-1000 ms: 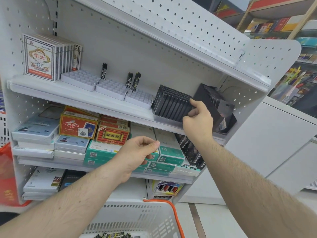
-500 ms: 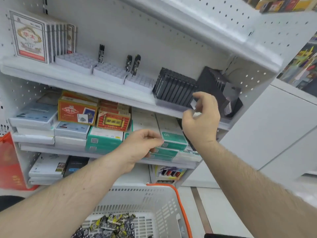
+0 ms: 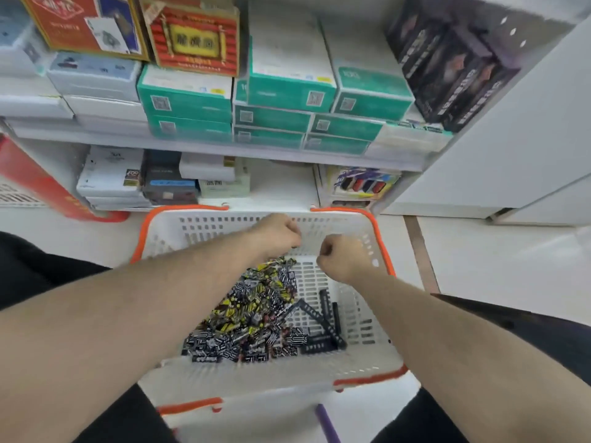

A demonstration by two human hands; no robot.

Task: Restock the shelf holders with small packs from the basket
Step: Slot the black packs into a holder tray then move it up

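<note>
A white basket (image 3: 361, 366) with orange rim sits on the floor in front of me. Inside lies a heap of small packs (image 3: 252, 318) with black, white and yellow patterns, and a few black slotted strips (image 3: 326, 324) beside them. Both hands hover inside the basket above the far end of the heap. My left hand (image 3: 276, 236) has its fingers curled under, just above the packs. My right hand (image 3: 340, 255) is also curled into a loose fist. Their palms face down, so I cannot see whether either holds a pack. The shelf holders are out of view.
Shelves stand behind the basket with stacked teal boxes (image 3: 287, 91), red boxes (image 3: 195, 36), white boxes and dark boxes (image 3: 447, 65). A red bag (image 3: 41, 183) leans at the left. A purple rod (image 3: 326, 423) lies on the tiled floor near the basket's front.
The view has dropped from the upper shelf to the basket. Both hands left the shelf and came down into the basket, over the packs.
</note>
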